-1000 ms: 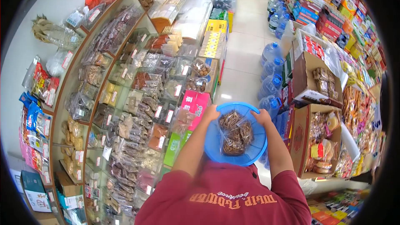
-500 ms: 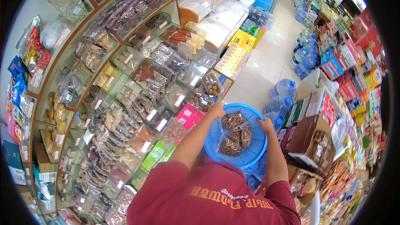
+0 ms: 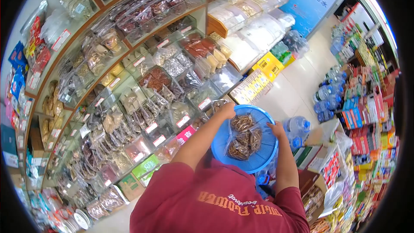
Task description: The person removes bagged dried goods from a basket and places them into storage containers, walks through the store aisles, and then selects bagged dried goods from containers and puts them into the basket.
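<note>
My left hand (image 3: 227, 110) grips the upper left rim of a round blue plastic basket (image 3: 268, 146), and its fingers are closed over the edge. On the opposite side, my right hand (image 3: 277, 129) is closed on the upper right rim. Several clear bags of thin brown dried pieces (image 3: 244, 140) lie inside the basket; the exact kind of food is not clear. The basket is held in front of my body, over the aisle beside the shelves. Close to my left hand is a partly hidden clear bag on the shelf edge.
Tiered shelves (image 3: 129, 45) of bagged dried goods with price labels curve along the left. Large water bottles (image 3: 298, 126) and open cartons (image 3: 314, 196) stand close on the right. Yellow boxes (image 3: 267, 66) sit at the shelf end, beside the tiled floor (image 3: 297, 80).
My view has turned, so the far shelves, blue panel and aisle appear farther right. Both hands keep hold of the basket, which sits nearly unchanged in view. The bagged brown round items are now mostly hidden.
</note>
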A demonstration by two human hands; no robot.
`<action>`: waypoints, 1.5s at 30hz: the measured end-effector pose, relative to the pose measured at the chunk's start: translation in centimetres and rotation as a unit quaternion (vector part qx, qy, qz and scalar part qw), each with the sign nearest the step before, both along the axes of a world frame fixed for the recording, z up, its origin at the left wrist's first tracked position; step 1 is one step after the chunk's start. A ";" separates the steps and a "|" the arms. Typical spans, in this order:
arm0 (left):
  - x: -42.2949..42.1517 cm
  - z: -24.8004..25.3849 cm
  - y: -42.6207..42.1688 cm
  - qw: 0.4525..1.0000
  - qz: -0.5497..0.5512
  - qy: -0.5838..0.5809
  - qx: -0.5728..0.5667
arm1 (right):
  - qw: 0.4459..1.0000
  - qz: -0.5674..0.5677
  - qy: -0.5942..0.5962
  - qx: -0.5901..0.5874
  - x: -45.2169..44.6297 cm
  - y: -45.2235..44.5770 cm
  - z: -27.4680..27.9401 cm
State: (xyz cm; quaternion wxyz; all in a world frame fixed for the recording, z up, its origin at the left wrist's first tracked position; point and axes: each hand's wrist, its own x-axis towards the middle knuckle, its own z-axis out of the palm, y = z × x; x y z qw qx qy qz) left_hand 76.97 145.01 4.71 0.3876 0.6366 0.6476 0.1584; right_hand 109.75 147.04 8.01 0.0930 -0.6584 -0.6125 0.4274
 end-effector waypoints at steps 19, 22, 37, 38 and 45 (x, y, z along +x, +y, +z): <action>-3.2 -6.1 -13.1 0.869 0.489 0.082 -0.009 | 0.862 0.502 0.013 -0.075 -20.9 15.3 -5.3; -1.2 -2.6 -17.4 0.842 0.537 0.033 0.044 | 0.826 0.560 0.004 -0.055 -24.3 13.1 -4.7; 1.7 2.3 -35.5 0.625 0.774 0.072 0.069 | 0.704 0.703 0.046 -0.089 -37.0 -5.5 -0.1; 1.5 3.4 -36.9 0.636 0.767 0.070 0.053 | 0.694 0.714 0.046 -0.082 -38.0 -6.8 0.0; -2.0 3.0 -46.3 0.631 0.764 0.116 0.059 | 0.677 0.729 0.069 -0.069 -42.9 -15.7 -0.3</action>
